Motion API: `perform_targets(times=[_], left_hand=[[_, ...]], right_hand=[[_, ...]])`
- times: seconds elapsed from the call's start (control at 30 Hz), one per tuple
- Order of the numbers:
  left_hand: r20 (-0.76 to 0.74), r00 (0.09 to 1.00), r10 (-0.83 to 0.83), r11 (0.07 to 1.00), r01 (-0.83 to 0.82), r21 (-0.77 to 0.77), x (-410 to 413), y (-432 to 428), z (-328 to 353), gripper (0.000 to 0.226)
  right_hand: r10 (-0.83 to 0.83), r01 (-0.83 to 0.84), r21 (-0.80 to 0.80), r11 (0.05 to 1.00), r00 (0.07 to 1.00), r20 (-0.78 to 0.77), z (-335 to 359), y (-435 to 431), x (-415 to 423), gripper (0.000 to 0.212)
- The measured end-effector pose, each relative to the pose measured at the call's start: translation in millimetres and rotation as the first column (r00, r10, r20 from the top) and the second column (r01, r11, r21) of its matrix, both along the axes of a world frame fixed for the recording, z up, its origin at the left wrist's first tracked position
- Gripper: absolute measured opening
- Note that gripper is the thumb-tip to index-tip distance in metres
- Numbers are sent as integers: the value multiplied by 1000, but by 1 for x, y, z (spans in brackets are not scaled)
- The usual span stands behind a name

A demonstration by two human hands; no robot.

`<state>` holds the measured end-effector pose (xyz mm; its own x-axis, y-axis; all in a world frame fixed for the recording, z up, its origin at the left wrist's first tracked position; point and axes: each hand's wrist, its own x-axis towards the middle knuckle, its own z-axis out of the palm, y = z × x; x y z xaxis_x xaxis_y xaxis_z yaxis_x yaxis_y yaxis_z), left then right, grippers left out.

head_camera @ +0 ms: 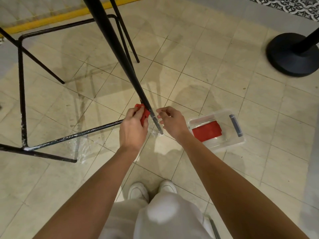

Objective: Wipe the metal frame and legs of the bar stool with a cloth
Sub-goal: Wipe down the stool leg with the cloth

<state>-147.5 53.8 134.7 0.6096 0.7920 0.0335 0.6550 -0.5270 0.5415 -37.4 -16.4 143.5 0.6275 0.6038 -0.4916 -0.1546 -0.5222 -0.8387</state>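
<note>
The black metal bar stool frame (pixel 21 94) stands on the tiled floor, with its footrest ring and splayed legs. One long black leg (pixel 119 54) slants down toward me, its foot on the floor between my hands. My left hand (pixel 133 125) is shut on a red cloth (pixel 144 112) and presses it against the low part of that leg. Just right of the leg, my right hand (pixel 171 121) hovers with curled, parted fingers, holding nothing. White smears mark the near footrest bar (pixel 76 135).
A clear plastic box (pixel 233 133) with a folded red cloth (pixel 206 131) inside sits on the floor to the right. A black round stand base (pixel 290 54) is at the far right. A yellow strip (pixel 51 18) runs along the far floor. My white shoes (pixel 138 189) are below.
</note>
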Motion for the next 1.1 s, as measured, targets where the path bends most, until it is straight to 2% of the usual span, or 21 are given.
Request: perform_targets(times=[0.13,0.27,0.33,0.4,0.43,0.5,0.63,0.77,0.8,0.87,0.97,1.03,1.1], left_hand=[[-98,986,-135,988,141,60,-5,6,-1,38],[-31,958,-287,943,288,168,-16,17,5,28],[26,970,-242,959,235,155,-20,19,8,27],[84,994,-72,993,64,96,-15,18,9,31],[93,996,8,998,-14,63,-10,16,10,34],[74,995,72,997,-72,-3,1,9,7,40],[114,993,37,998,-31,-53,0,1,-2,38],[76,977,-199,979,202,-29,-19,15,-1,35],[79,975,-210,977,211,-13,-20,17,1,34],[114,986,-123,992,121,26,-16,20,3,32],[96,993,-73,997,73,7,-6,13,-1,32],[74,993,-93,995,95,-19,-5,12,-5,28],[38,978,-207,978,206,15,-10,18,-4,26]], right_hand=[[14,-14,-6,1000,1000,-2,3,3,-5,23],[-5,5,-9,1000,1000,-2,5,1,-5,23],[-21,21,-8,1000,1000,-6,5,-1,-3,22],[-44,44,-13,999,999,0,4,-2,-1,22],[-46,46,-19,999,999,9,4,-2,0,23],[-31,31,-36,999,999,17,3,-2,2,22],[-18,18,-52,998,1000,-2,4,1,2,22],[-9,9,-47,999,1000,1,6,1,0,26],[-8,8,-48,999,1000,-3,6,0,-1,27],[-6,5,-51,999,1000,-14,6,-2,-1,27],[-9,8,-58,998,1000,-10,6,-6,-2,24],[-9,9,-74,997,1000,4,6,-7,0,23],[-4,5,-82,997,1000,12,7,-6,1,24]])
